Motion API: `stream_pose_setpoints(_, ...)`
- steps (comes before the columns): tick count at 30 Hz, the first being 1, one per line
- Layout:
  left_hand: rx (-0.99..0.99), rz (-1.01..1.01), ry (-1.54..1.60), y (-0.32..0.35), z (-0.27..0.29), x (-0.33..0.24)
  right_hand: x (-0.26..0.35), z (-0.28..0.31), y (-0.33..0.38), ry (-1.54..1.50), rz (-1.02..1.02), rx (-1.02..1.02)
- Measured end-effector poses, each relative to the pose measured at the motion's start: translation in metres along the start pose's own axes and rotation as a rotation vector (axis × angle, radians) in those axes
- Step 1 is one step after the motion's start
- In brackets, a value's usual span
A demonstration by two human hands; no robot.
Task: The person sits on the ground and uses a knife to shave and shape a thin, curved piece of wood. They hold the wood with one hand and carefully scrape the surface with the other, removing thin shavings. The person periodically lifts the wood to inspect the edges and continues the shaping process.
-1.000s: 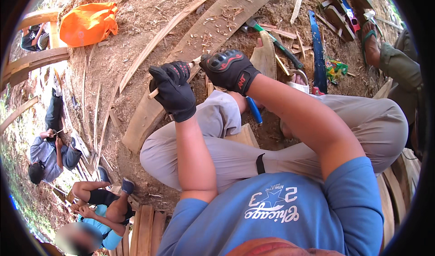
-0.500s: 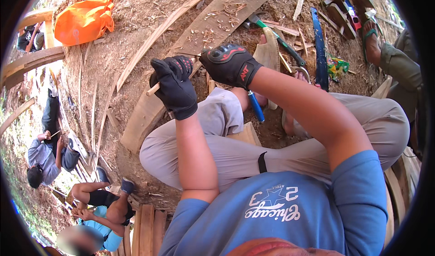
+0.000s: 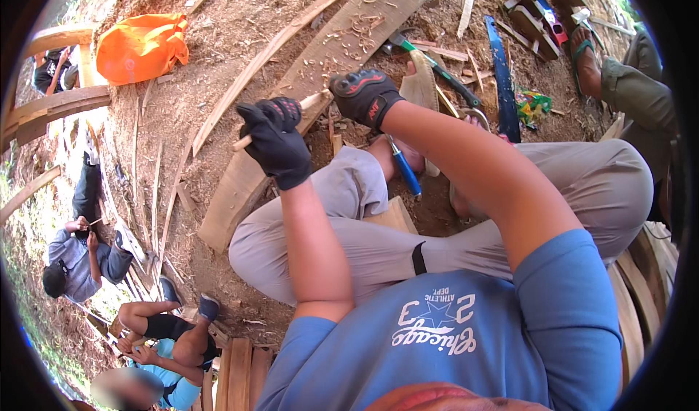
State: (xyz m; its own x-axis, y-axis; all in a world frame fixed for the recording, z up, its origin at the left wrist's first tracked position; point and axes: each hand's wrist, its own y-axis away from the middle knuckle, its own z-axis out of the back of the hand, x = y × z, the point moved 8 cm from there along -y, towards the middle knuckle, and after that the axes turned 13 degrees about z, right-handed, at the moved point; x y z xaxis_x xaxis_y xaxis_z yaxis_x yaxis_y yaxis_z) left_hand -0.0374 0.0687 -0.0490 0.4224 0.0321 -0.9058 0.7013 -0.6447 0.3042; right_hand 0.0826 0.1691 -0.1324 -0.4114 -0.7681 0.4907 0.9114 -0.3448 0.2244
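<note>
My left hand (image 3: 275, 140), in a black glove, is closed around a slim pale wooden stick (image 3: 314, 100). One end of the stick pokes out below the fist; the other reaches toward my right hand (image 3: 364, 98). That hand, in a black glove with red trim, is closed at the stick's far end, but its fingers and whatever is in them are hidden. Under both hands lies a long wide plank (image 3: 233, 200) scattered with curled shavings (image 3: 357, 36). Below my right wrist is a blue-handled tool (image 3: 405, 167) with a thin metal shaft, its upper end hidden.
A hammer (image 3: 440, 70) with a green and black handle lies past my right hand, near a dark blue flat bar (image 3: 502, 80). An orange bag (image 3: 142, 49) sits far left. Other people sit at left; someone's sandalled foot (image 3: 588, 65) is at right. Wood strips litter the ground.
My right hand has drawn slightly away from my left, so more of the pale stick shows between them. The whole view has shifted a little.
</note>
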Motion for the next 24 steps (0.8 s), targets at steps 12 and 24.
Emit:
stream_pose_setpoints(12, 0.068, 0.005, -0.015, 0.009, -0.002, 0.003, 0.048, 0.037, 0.021, -0.059, 0.140, 0.020)
stream_pose_setpoints(24, 0.042, -0.007, -0.168, 0.011, -0.005, 0.002, 0.000, -0.020, 0.025, -0.117, -0.075, 0.001)
